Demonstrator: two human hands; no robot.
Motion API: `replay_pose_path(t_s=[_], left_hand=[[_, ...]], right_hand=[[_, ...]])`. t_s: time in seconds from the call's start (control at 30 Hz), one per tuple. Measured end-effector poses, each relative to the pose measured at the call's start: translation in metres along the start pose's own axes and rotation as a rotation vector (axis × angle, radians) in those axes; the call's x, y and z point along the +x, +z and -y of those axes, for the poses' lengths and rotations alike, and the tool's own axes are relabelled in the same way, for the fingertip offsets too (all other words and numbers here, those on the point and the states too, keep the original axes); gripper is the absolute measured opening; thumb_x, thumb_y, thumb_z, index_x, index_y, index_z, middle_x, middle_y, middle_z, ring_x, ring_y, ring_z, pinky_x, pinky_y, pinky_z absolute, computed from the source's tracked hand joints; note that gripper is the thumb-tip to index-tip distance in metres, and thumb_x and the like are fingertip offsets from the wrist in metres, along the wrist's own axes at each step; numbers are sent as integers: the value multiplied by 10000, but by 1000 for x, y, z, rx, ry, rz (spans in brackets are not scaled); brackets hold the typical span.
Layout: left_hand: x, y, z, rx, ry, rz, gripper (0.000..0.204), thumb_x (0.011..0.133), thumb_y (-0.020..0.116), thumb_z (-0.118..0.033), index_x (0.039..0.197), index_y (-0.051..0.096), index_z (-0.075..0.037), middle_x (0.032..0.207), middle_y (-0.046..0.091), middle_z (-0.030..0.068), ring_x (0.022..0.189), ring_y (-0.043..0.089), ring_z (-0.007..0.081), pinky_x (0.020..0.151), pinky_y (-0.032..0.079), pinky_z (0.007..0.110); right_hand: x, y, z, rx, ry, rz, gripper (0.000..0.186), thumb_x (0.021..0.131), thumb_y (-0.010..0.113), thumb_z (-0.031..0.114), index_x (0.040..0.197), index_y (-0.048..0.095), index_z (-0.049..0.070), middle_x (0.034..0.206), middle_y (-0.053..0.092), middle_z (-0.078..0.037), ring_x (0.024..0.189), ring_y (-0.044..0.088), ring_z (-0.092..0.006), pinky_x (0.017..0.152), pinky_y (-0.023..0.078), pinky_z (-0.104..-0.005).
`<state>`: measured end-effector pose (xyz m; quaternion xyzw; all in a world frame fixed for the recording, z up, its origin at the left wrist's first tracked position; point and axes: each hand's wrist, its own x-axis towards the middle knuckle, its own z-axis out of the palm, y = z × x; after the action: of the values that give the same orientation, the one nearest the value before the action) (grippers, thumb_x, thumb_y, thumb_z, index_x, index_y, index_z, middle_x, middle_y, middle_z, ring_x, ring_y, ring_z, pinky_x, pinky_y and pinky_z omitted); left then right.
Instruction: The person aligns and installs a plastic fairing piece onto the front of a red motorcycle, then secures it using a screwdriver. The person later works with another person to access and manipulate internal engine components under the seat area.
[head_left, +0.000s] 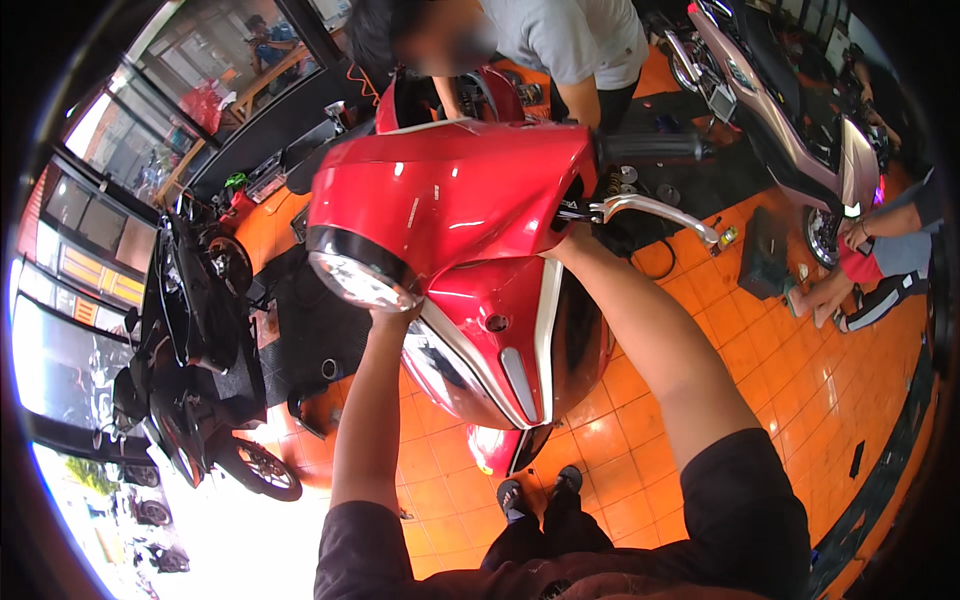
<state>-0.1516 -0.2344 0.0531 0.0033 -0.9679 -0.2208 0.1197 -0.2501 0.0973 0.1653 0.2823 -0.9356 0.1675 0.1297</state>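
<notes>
A red scooter's handlebar cover (pixel 440 185) with a round-edged headlight (pixel 360 282) stands in front of me. Below it is the red front panel (pixel 480 300) with white trim. My left hand (pixel 396 316) reaches up against the underside of the headlight, its fingers hidden behind the housing. Just under the base of the silver brake lever (pixel 660 212), my right hand (pixel 568 243) touches the cover's right edge. Its fingers are hidden there too. A black handlebar grip (pixel 655 149) sticks out to the right.
Across the scooter a person in a grey shirt (pixel 570 40) bends over it, arms lowered behind the cover. A black motorcycle (pixel 190 330) stands left, a bronze scooter (pixel 790 130) far right. Another person's hand (pixel 852 235) is near its wheel, beside a dark box (pixel 765 252). Orange tiles (pixel 640 470) cover the floor.
</notes>
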Motion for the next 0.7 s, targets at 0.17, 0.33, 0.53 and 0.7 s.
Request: replay_pose_path(t_s=[0.17,0.33,0.53,0.7], left_hand=[[11,-7,-22,434,-145,158,555,890,471,-463,1330,495,-126,1349,526,173,1265,456,414,1072,307,568],[8,13,21,-47,-17,-200,583,877,525,-474,1298,477,-73,1272,561,118,1172,533,298,1040,387,437],[-15,3,125,-1476,-336,-85,522,939,417,-502,1277,462,-106,1196,564,78,1085,556,242,968,434,405],[4,11,-31,-182,-325,-105,382,806,629,-309,1060,639,-25,1040,668,184,1001,641,340,846,519,389]], right_hand=[[-14,20,-14,64,192,109,538,886,458,480,1332,532,188,1362,539,-123,1235,529,-314,1002,450,-450],[-6,-19,-10,-72,99,354,569,876,494,493,1338,502,161,1470,428,-73,1353,390,-300,1113,323,-449],[2,9,13,-57,9,237,589,865,514,506,1348,494,169,1466,432,-71,1354,387,-303,1120,310,-459],[-33,38,-53,-433,162,174,623,839,587,498,1370,478,190,1457,433,-111,1358,379,-312,1129,290,-470]])
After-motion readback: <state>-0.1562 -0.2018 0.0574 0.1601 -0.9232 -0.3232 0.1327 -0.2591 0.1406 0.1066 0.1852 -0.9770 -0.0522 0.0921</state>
